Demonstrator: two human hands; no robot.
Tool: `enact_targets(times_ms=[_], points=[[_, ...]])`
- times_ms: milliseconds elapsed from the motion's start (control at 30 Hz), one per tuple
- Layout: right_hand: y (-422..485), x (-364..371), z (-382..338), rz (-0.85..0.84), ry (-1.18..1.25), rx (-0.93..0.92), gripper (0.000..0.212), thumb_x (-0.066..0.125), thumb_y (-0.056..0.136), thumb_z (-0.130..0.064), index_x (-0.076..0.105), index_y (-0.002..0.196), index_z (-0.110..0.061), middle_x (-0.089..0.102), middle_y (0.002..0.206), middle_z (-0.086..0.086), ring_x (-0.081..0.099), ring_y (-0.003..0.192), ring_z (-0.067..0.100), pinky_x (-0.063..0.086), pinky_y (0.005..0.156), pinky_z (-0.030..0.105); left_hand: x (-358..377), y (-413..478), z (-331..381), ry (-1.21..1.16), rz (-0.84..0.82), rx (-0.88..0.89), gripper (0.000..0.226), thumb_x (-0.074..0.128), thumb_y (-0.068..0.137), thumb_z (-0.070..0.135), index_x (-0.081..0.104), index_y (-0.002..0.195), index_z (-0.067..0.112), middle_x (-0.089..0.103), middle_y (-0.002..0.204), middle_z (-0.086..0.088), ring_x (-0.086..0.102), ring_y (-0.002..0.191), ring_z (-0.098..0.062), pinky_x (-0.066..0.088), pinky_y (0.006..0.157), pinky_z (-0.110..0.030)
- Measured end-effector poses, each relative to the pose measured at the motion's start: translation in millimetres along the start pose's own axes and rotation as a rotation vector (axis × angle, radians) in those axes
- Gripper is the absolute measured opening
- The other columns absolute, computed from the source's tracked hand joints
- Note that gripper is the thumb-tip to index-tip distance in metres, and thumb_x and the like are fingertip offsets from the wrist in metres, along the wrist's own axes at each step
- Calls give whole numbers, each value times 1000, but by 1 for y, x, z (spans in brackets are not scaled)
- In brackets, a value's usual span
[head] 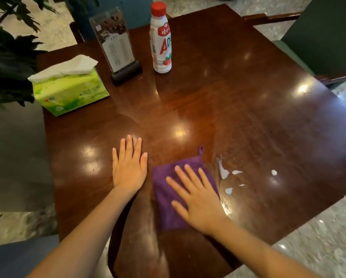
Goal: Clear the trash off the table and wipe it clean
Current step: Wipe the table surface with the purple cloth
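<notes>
Both hands are down on the table [238,97] here. The left hand [129,169] lies flat on the bare wood, fingers straight and close together, holding nothing. The right hand [198,201] is spread wide with its palm pressed on the purple cloth [165,197]; the fingers are straight, not curled round it. The cloth lies flat in the near half of the table, just right of the left hand, with its little hanging loop pointing toward the far edge.

And there's the mess: white spill drops [223,171] sit on the wood just beside the cloth's right edge, a long streak and several smaller blobs, one of them further out toward the right edge (none of them touching the cloth, as far as the view shows). A faint wet sheen shows on the wood around them.

At the far left corner sits a green tissue pack [67,91] with a white sheet sticking out of the top. Next along the far edge stands a clear menu stand [118,45] in a dark base, then a white bottle [161,43] with a red cap, upright and capped. A leafy plant [7,57] crowds the left edge, and a dark green chair [324,37] stands off the far right corner.
</notes>
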State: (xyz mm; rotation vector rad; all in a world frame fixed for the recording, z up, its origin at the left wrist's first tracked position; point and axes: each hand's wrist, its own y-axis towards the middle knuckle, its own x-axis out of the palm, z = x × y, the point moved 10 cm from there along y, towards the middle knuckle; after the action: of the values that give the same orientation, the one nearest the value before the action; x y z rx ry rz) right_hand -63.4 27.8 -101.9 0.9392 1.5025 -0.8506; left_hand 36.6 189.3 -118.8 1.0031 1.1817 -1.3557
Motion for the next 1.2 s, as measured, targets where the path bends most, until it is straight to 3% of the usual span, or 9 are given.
enact_targets(times_ms=[167,267,400,567,733,800,900,1033,1200], points=[[15,-5,84,-10,-102,141,54,35,88,-45,43,138,-27,43,146,11,40,135,34,23,111,51,3,-18,17,-25,-21,-1,56,12,97,46,6,149,27,1,160,-5,-5,147,-24,-2,119,-45],[5,-10,119,-22,-140,188,54,31,91,-44,43,139,-24,42,146,15,38,135,38,22,112,53,7,-34,55,-29,1,119,62,6,92,50,11,148,26,7,160,-5,1,148,-23,0,118,-45],[-36,-10,157,-67,-95,306,62,7,95,-53,32,145,-25,30,152,15,26,141,37,15,114,50,19,-47,91,8,-30,212,64,0,88,54,4,148,31,3,160,-3,-4,147,-24,-5,117,-42],[-80,-15,131,23,-5,441,66,31,88,-59,33,144,-24,30,152,16,24,141,37,13,116,52,18,-49,91,52,-11,202,62,1,90,54,3,148,32,3,160,-2,-5,147,-25,-4,118,-43],[-50,-11,89,-14,77,411,73,25,86,-67,26,146,-27,22,155,16,15,144,37,9,117,54,19,-47,91,82,25,205,62,8,91,52,14,148,28,13,159,-6,6,147,-28,5,118,-47],[-29,-12,101,-10,67,383,69,28,86,-63,32,144,-27,29,153,15,23,142,36,14,115,53,20,-46,90,61,29,203,62,9,91,52,15,148,27,13,159,-6,6,147,-28,5,119,-47],[-16,-18,147,20,33,491,63,31,85,-58,45,138,-26,41,147,15,37,135,37,25,110,55,20,-46,89,32,22,213,62,7,91,53,12,148,29,9,159,-4,1,147,-25,2,119,-45],[-53,-17,174,14,38,622,61,23,90,-53,31,145,-26,28,154,13,23,142,36,17,114,52,20,-48,89,32,11,217,59,6,93,54,5,148,32,3,160,-2,-4,147,-24,-2,120,-44],[-70,-7,101,-17,46,654,60,31,89,-47,39,142,-20,39,147,18,33,137,39,21,113,54,21,-48,90,59,24,211,59,11,94,52,8,148,30,7,160,-5,1,147,-27,3,120,-47]])
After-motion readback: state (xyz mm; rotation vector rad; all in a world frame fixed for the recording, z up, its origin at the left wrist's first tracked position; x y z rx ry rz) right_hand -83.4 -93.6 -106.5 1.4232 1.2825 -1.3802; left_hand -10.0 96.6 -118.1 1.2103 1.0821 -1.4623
